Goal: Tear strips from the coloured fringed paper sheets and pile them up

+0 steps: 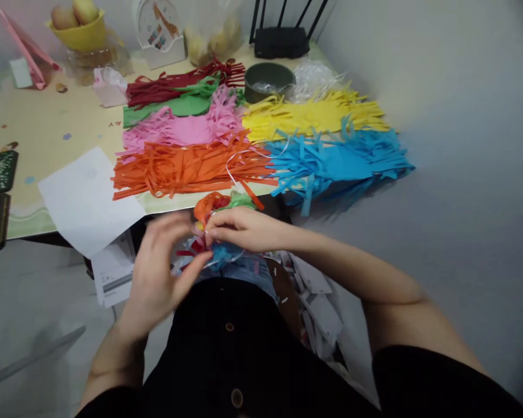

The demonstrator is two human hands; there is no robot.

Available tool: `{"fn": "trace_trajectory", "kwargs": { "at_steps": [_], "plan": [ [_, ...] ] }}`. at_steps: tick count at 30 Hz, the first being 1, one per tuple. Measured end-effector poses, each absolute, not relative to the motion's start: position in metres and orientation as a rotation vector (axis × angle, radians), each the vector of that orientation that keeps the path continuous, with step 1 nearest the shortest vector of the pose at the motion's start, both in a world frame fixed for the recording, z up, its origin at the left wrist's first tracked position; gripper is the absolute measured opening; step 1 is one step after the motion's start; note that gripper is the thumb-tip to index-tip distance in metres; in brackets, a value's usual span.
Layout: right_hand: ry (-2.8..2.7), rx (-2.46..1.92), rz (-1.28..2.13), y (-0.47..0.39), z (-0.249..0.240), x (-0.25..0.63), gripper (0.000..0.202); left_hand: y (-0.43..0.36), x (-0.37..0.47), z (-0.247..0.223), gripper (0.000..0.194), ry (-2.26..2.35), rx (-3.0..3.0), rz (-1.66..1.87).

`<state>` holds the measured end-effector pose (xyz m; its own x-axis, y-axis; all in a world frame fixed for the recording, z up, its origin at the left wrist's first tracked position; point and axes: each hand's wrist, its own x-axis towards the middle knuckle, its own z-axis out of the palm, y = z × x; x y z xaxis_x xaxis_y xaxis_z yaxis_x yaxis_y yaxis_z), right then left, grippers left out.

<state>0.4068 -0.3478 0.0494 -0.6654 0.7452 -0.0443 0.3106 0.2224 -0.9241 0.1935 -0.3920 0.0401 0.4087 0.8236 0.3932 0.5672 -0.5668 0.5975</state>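
Multicoloured strips [210, 204], right hand [239, 228] pinching them, left hand [159, 273] curved alongside, thumb spread

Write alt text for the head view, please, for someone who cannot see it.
A person's right hand pinches a multicoloured bundle, the left hand beside it. Red, green, pink, orange, yellow and blue fringed sheets lie on the table beyond.

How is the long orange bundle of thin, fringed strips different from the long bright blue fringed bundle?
The orange bundle lies on the left, the blue bundle on the right. Loose strips cover most of the orange bundle's middle; the blue bundle shows a wide, smooth middle.

Both are fringed and lie near the front of the table.
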Motion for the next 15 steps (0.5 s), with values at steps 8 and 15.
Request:
{"fn": "trace_trajectory", "kwargs": {
  "at_steps": [8, 15],
  "plan": [
    [-2.456, -0.948, 0.749, -0.335, 0.126, 0.444, 0.024, -0.288, 0.218, 0.059, 0.037, 0.675, 2.280, 0.454],
    [-2.300, -1.156, 0.648, -0.336, 0.138, 0.571, 0.019, -0.271, 0.124, 0.100, 0.021, 1.094, 2.541, 0.593]
  ]
}}
